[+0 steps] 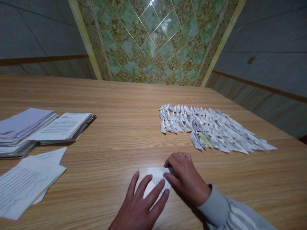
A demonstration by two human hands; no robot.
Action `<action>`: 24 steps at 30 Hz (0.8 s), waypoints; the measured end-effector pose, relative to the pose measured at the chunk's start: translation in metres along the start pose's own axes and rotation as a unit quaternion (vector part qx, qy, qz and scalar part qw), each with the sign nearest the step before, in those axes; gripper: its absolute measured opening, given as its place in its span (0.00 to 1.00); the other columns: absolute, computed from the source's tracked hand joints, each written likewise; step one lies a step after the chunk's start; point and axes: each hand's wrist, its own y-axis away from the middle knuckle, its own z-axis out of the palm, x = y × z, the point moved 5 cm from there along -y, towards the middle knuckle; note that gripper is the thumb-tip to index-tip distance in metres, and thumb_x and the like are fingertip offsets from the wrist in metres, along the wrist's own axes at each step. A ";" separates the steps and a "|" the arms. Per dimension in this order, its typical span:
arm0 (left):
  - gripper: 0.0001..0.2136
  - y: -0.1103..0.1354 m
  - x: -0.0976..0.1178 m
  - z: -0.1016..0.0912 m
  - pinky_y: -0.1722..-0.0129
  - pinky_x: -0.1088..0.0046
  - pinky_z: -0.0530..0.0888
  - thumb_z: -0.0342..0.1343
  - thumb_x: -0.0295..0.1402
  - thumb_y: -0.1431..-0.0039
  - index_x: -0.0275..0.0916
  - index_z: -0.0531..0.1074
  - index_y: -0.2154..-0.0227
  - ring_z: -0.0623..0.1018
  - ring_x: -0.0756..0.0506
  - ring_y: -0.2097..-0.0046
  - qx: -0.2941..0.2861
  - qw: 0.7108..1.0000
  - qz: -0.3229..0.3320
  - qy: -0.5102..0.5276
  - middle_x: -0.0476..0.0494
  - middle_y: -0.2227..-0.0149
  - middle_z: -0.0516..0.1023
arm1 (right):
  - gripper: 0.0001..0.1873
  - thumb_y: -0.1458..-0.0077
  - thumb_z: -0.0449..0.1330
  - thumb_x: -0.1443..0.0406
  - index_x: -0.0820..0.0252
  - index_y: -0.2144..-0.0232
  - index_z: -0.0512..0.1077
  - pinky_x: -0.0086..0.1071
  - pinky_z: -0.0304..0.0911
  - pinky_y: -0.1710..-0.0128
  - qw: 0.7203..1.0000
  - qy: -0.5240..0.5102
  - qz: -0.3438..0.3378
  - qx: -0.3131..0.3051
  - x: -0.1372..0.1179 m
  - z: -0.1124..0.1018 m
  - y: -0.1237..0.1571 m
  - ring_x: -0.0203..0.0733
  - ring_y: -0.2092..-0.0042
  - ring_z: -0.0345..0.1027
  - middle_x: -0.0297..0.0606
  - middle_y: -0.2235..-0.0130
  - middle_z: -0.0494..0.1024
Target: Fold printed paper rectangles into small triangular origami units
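Note:
A small printed slip of paper lies flat on the wooden table near its front edge. My left hand rests on the slip's near side, fingers stretched out and flat. My right hand lies over the slip's right part with its fingers curled and pressed down on the paper. A grey sleeve covers my right forearm. Much of the slip is hidden under both hands.
Several rows of small folded paper triangles lie at the right. An open book and a stack of pages lie at the left. Loose printed sheets lie at the front left. A green tiled wall panel stands behind the table.

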 end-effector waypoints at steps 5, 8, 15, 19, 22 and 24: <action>0.37 0.000 -0.001 0.002 0.40 0.34 0.41 0.61 0.60 0.53 0.46 0.68 0.43 0.67 0.30 0.45 -0.004 1.000 -0.014 -0.008 0.40 0.43 0.73 | 0.05 0.44 0.64 0.70 0.57 0.68 0.72 0.43 0.49 0.48 0.999 0.041 -0.028 -0.011 -0.001 -0.002 0.001 0.43 0.58 0.65 0.33 0.65 0.74; 0.38 0.001 0.000 0.004 0.40 0.34 0.41 0.62 0.59 0.53 0.46 0.67 0.42 0.67 0.30 0.45 -0.006 1.000 -0.010 -0.005 0.39 0.43 0.73 | 0.06 0.45 0.65 0.69 0.56 0.65 0.72 0.43 0.50 0.49 0.999 0.051 -0.014 -0.013 0.002 -0.005 0.002 0.45 0.57 0.65 0.34 0.63 0.75; 0.39 0.002 0.000 0.004 0.40 0.34 0.38 0.63 0.59 0.54 0.45 0.66 0.41 0.67 0.30 0.45 -0.016 1.000 -0.006 -0.002 0.39 0.42 0.72 | 0.11 0.49 0.68 0.67 0.59 0.65 0.70 0.41 0.53 0.54 0.997 0.036 0.060 -0.026 0.010 -0.004 0.004 0.47 0.57 0.64 0.36 0.63 0.74; 0.38 0.000 0.000 0.000 0.40 0.34 0.39 0.64 0.57 0.54 0.45 0.67 0.42 0.66 0.30 0.45 -0.019 1.000 -0.011 -0.003 0.39 0.42 0.72 | 0.09 0.48 0.66 0.69 0.59 0.68 0.68 0.38 0.52 0.56 0.997 0.011 0.065 -0.031 0.009 0.000 0.006 0.44 0.60 0.64 0.34 0.65 0.73; 0.37 -0.001 0.000 -0.001 0.39 0.34 0.35 0.64 0.56 0.52 0.44 0.67 0.41 0.66 0.30 0.45 -0.017 1.000 0.003 -0.002 0.39 0.42 0.72 | 0.09 0.48 0.66 0.70 0.58 0.67 0.68 0.38 0.51 0.56 0.998 0.002 0.057 -0.017 0.008 -0.001 0.006 0.43 0.59 0.64 0.33 0.64 0.73; 0.36 -0.001 -0.001 -0.001 0.39 0.35 0.33 0.63 0.56 0.52 0.44 0.67 0.42 0.66 0.30 0.45 -0.011 1.000 0.009 0.000 0.39 0.42 0.72 | 0.08 0.48 0.65 0.70 0.58 0.67 0.69 0.38 0.51 0.55 0.999 0.001 0.051 -0.014 0.008 -0.002 0.006 0.43 0.58 0.65 0.32 0.64 0.74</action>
